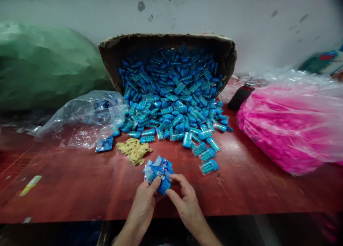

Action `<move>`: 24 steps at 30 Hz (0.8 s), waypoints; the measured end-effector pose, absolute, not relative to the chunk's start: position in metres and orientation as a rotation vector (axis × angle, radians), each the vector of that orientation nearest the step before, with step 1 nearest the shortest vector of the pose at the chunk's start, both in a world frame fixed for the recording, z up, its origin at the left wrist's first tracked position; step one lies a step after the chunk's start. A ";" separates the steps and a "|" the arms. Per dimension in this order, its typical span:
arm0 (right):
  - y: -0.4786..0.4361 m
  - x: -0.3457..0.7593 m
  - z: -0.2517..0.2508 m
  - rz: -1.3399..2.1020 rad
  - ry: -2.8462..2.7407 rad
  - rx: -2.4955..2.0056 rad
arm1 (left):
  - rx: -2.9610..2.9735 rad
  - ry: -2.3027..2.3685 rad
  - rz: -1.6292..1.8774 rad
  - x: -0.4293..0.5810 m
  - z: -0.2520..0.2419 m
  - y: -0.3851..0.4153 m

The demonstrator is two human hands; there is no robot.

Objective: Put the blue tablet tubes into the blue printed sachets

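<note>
Near the table's front edge, my left hand is closed around a small bunch of blue printed plastic packets, with its thumb pressed on top by a barcode. A round blue piece with a swirl mark sticks out of the bunch toward me. My right hand pinches at the right side of this bunch with thumb and forefinger. Just beyond lie several small clear containers with blue caps and turquoise balls inside. A crumpled yellow cloth rests on the table behind my left hand.
A tipped cardboard box spills a large heap of such containers over the red table. At left are a clear bag of blue packets and a big green bag. A bag of pink pieces and a dark bottle stand right.
</note>
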State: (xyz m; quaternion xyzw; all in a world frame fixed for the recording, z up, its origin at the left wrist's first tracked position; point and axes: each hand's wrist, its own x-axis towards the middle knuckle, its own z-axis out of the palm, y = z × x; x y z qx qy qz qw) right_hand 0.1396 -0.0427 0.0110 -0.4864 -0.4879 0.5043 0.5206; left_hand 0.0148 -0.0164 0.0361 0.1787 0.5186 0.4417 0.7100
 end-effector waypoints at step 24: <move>-0.037 0.151 0.002 1.541 -1.274 -1.002 | 0.330 1.061 0.894 0.013 0.040 -0.028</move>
